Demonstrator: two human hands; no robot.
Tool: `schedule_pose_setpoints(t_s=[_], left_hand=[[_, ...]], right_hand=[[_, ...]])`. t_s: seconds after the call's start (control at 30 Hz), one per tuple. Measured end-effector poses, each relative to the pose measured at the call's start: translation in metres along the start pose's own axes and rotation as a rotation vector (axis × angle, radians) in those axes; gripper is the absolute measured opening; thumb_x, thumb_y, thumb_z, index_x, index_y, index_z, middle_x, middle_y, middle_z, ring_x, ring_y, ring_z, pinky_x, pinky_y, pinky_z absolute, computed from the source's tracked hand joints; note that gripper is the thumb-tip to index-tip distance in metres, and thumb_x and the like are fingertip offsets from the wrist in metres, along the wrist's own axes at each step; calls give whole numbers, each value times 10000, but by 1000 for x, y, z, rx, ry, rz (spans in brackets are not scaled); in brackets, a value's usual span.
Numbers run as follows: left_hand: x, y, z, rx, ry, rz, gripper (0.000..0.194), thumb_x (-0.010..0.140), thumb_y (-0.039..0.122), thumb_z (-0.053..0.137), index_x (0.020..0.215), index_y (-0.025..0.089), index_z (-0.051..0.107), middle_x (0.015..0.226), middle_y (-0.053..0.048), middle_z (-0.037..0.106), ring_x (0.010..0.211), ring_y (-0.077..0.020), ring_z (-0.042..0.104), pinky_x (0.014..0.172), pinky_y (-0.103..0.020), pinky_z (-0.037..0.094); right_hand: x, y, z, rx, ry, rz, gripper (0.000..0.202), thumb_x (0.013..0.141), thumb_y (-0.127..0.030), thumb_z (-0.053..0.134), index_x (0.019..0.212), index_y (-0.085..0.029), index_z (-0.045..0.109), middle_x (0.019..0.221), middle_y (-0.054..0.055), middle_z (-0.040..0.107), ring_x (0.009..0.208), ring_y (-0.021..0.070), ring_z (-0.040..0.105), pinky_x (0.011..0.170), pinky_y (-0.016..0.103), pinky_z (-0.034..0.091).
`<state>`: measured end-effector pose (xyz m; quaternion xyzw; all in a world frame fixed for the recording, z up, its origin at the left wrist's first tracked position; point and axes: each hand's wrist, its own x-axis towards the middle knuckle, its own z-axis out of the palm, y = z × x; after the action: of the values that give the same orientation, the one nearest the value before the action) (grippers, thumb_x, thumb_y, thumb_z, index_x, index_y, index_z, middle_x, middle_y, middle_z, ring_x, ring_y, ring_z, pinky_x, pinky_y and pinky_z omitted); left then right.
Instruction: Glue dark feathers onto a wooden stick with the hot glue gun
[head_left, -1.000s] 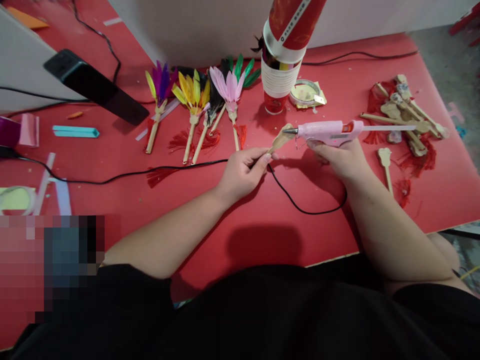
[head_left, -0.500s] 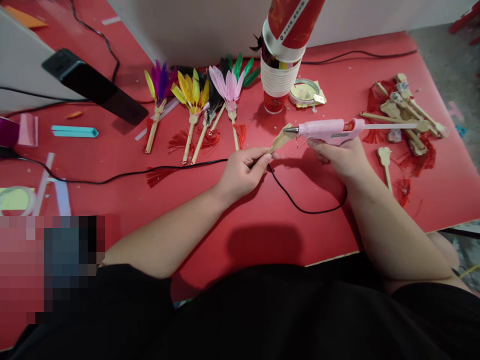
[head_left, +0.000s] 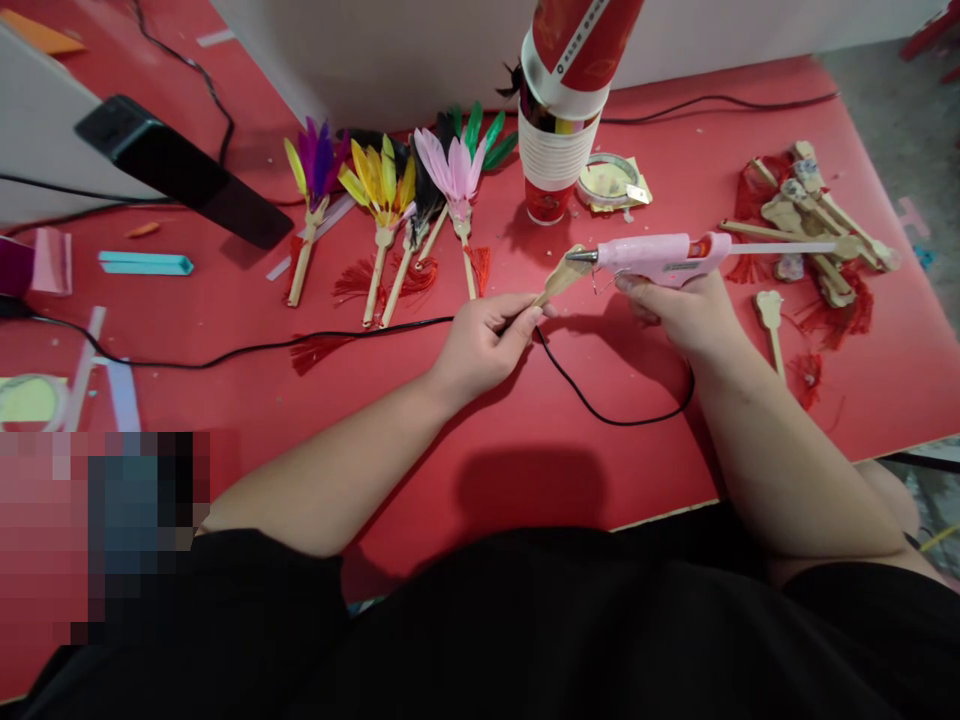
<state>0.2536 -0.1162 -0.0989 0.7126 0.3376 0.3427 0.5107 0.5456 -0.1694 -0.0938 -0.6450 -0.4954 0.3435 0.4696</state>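
Observation:
Between the thumb and fingers of my left hand point(head_left: 491, 345) is the handle of a small wooden fan handle piece point(head_left: 562, 275), its broad end tilted up to the right. My right hand point(head_left: 679, 310) grips a pink glue gun point(head_left: 652, 257), whose metal nozzle is at the broad end of the wood. A clear glue stick point(head_left: 780, 248) juts from the back of the gun. The gun's black cord point(head_left: 600, 408) loops on the table below. Several feather fans point(head_left: 454, 180) with wooden handles and red tassels lie beyond my left hand.
Stacked paper cups point(head_left: 559, 150) stand at the back, beside a roll of tape point(head_left: 607, 182). A pile of wooden handles with tassels point(head_left: 814, 225) lies at the right, one loose handle point(head_left: 770, 325) near it. A black phone-like object point(head_left: 187, 175) leans at the left, near a turquoise strip point(head_left: 146, 263).
The view has shifted very slightly. Both hands, the wooden piece and the glue gun keep nearly the same positions.

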Motion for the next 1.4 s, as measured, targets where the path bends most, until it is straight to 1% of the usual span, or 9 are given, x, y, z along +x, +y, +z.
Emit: schedule_pose_setpoints(t_s=[0.17,0.47,0.6,0.73,0.83,0.97,1.1,1.2,1.4], left_hand=[[1,-1,-1,26,5,38,375,1149,475,736,1113,175,959,812,-49,809,695,-162,665,683,-294,520],[-1,1,2,-35,10,23,387,1159,531,782,1122,192,965,663,4,654,567,-131,513,569,-289,399],[-1,-1,5,-110,70,-12,410,1167,558,798,1220,190,971,625,28,630,548,-126,537,576,-283,471],[-1,-4,6,-137,119,-47,417,1155,575,838,1293,205,971,669,18,728,570,-134,670,626,-277,580],[-1,-5,6,-148,127,-55,405,1143,570,859,1300,216,977,767,-15,837,658,-157,780,742,-294,676],[-2,-5,7,-168,134,-47,397,1128,558,877,1297,217,989,808,-34,883,726,-174,829,793,-300,703],[-3,-4,9,-205,130,-72,439,1117,598,888,1305,215,989,818,-37,894,697,-169,815,735,-288,695],[-4,-3,11,-248,133,-85,488,1105,655,893,1293,216,990,816,-37,892,663,-157,792,689,-276,685],[-5,2,14,-341,135,-110,577,1067,735,915,1269,200,991,802,-43,878,590,-133,716,554,-252,626]], right_hand=[[-1,-8,0,143,-39,56,726,752,-800,1119,729,-284,609,624,-21,479,570,158,437,491,368,398],[-7,-31,8,377,-84,151,628,695,-626,1171,772,-274,657,595,-78,416,519,100,293,479,319,270],[-4,-36,5,480,-111,185,727,633,-627,1180,716,-279,547,570,-104,359,478,71,240,472,311,204],[-3,-30,4,440,-102,145,709,659,-627,1174,731,-283,559,585,-92,390,483,87,284,463,330,262],[-6,-23,6,358,-66,91,653,708,-685,1130,748,-279,621,583,-83,415,504,104,329,481,329,330],[-11,-18,8,160,-66,24,633,794,-699,1080,686,-268,630,590,-26,532,564,149,466,542,350,433],[-11,-17,11,89,-30,-53,625,737,-740,1139,872,-286,733,738,15,650,712,235,634,580,385,535],[-10,-15,15,69,-18,-73,656,770,-810,1102,870,-293,711,759,19,649,727,236,628,594,393,550],[-12,-12,23,14,-1,-117,696,838,-806,1057,829,-292,588,732,-18,572,678,185,505,587,361,449]])
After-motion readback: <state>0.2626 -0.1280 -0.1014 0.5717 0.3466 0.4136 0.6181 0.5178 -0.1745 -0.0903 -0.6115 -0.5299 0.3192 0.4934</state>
